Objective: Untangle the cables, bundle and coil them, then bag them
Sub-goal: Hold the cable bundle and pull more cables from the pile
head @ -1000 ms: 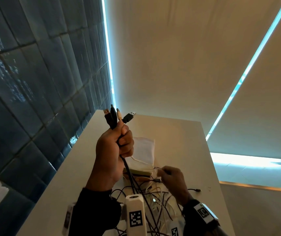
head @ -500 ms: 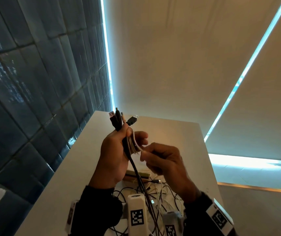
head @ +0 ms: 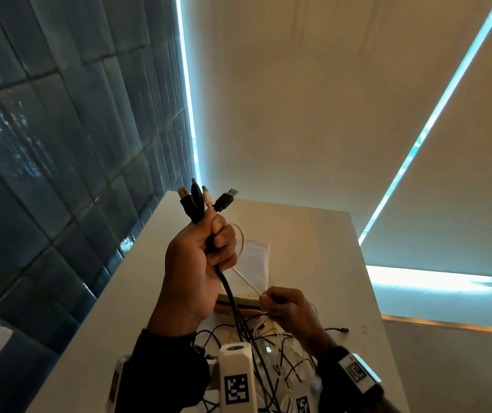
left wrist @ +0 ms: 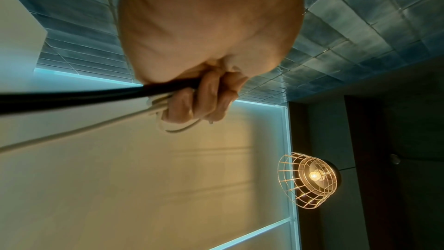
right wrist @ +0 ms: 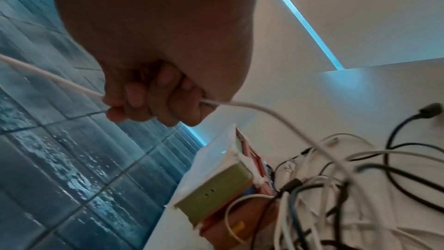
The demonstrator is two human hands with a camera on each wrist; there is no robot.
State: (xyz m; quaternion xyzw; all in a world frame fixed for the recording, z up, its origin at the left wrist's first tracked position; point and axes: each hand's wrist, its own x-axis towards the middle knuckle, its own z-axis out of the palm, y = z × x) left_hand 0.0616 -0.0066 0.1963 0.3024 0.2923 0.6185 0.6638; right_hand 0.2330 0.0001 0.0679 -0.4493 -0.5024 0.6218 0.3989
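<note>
My left hand (head: 209, 248) is raised above the table and grips a bundle of cables (head: 201, 204), black and white, with several plug ends sticking up. In the left wrist view the left hand (left wrist: 199, 100) is curled round black cables and a white loop (left wrist: 177, 130). A white cable (head: 246, 283) runs from that fist down to my right hand (head: 274, 302), which pinches it lower and to the right. My right hand (right wrist: 153, 102) shows the white cable (right wrist: 55, 79) passing through its curled fingers. A tangle of cables (head: 268, 353) lies on the white table (head: 313, 248).
A white cloth bag (head: 256, 263) lies on a small stack of flat boxes (right wrist: 216, 195) beyond the tangle. Dark tiled wall (head: 60, 174) runs along the table's left edge. The table's right edge (head: 367, 293) drops off. A caged lamp (left wrist: 310, 180) hangs overhead.
My right hand came up to the left fist, laid a white loop there, and has now drawn down and right along the white cable. The left hand stayed raised.
</note>
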